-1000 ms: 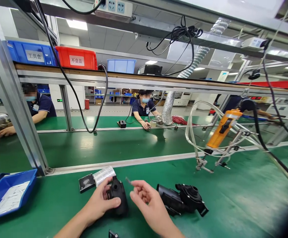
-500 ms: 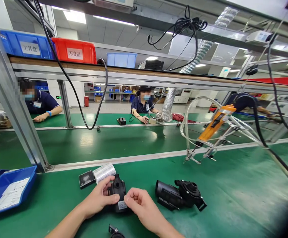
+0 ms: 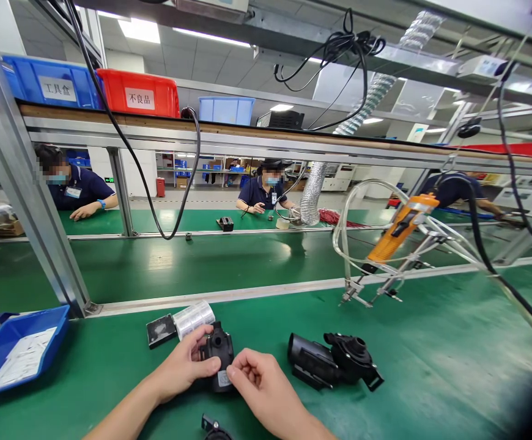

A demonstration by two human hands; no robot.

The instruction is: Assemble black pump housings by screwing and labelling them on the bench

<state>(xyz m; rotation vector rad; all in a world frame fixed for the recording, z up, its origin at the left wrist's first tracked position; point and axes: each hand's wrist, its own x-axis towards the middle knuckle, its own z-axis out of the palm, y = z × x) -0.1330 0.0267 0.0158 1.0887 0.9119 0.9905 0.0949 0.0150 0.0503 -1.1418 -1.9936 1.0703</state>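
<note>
My left hand (image 3: 191, 362) is closed around a black plastic housing (image 3: 220, 346) with a round port on top, its thumb across the front. On the lower front of the housing is a small white printed label (image 3: 223, 379). My right hand (image 3: 266, 386) has its fingers curled in, with the thumb and index tips at the label's right edge. Whether anything is pinched there is hidden. Just behind my left hand lie a roll of silvery labels (image 3: 194, 319) and a flat black box (image 3: 161, 330). Below, a black part (image 3: 214, 429) is cut off by the frame edge.
Right of my hands lie black cylindrical assemblies (image 3: 332, 360). A blue tray (image 3: 48, 366) holding white slips stands at the left. An orange electric screwdriver (image 3: 397, 229) hangs in a metal arm at the right. Co-workers sit beyond the shelf frame (image 3: 247, 137).
My right thumb and fingertips have shifted slightly left over the label's edge. My left hand keeps its hold on the housing. Across the bench, a co-worker's hand has lifted a little.
</note>
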